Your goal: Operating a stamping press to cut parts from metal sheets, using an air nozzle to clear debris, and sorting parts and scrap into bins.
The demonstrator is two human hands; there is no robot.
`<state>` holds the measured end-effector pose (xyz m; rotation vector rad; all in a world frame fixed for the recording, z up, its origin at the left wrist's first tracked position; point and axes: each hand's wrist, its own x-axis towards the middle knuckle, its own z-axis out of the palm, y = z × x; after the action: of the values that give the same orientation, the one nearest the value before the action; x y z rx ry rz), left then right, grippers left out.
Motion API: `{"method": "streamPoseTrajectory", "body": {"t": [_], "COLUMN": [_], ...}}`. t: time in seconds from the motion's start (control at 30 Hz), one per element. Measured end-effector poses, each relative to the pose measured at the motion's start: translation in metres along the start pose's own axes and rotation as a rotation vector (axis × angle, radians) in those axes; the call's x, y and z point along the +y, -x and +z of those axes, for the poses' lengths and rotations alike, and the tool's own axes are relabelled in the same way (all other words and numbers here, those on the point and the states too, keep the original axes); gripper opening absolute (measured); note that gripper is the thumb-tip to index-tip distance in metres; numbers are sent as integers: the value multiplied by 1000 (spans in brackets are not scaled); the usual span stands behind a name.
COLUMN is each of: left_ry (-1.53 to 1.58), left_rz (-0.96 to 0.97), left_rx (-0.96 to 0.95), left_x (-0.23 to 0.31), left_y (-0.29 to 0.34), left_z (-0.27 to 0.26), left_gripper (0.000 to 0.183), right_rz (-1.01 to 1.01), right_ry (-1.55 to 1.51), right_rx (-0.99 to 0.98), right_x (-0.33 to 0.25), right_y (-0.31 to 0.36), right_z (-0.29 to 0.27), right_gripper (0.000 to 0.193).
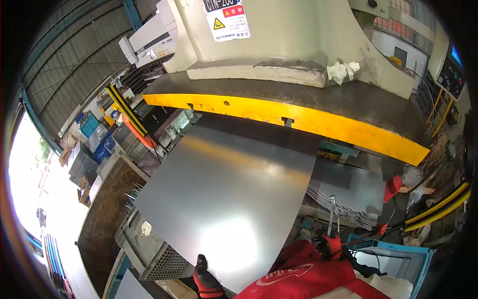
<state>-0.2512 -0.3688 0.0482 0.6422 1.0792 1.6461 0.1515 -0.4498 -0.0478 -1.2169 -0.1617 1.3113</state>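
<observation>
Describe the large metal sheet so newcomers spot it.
Find the yellow machine bed edge. Below it, the glossy metal sheet reaches down to the left hand. It is bigger and straighter-edged than the wavy-edged sheet stack on its right.

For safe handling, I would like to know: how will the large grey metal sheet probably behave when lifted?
The large grey metal sheet probably flexes somewhat, being broad and seemingly thin. Its smooth, shiny face may be slippery.

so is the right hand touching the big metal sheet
Apart: the head view shows a gap between the right hand and the big metal sheet.
</observation>
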Motion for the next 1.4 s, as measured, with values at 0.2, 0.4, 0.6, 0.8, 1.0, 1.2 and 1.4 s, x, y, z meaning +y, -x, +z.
{"method": "streamPoseTrajectory", "body": {"t": [0.2,0.4,0.6,0.8,1.0,1.2,1.4], "left_ry": [-26,53,-71,-108,-595,-510,-831], "left_rz": [-117,-78,-88,233,-354,-391,99], "left_rx": [24,-231,-145,-439,414,347,274], "left_x": [8,14,46,84,47,49,63], "left_y": [3,2,-5,2,15,13,28], "left_z": [6,12,10,-15,-45,-42,-4], "left_gripper": [37,37,36,29,40,33,32], "right_rz": [-122,-424,-414,-501,-422,-757,-676], "right_ry": [224,468,44,564,743,1294,1708], "right_rx": [138,76,-143,-149,-69,176,329], "right_x": [-17,-61,-103,-89,-146,-279,-327], "right_y": [26,-22,-28,-1,-28,-160,-230], "right_z": [40,115,184,172,97,91,108], "right_gripper": [10,12,14,25,29,35,44]}}
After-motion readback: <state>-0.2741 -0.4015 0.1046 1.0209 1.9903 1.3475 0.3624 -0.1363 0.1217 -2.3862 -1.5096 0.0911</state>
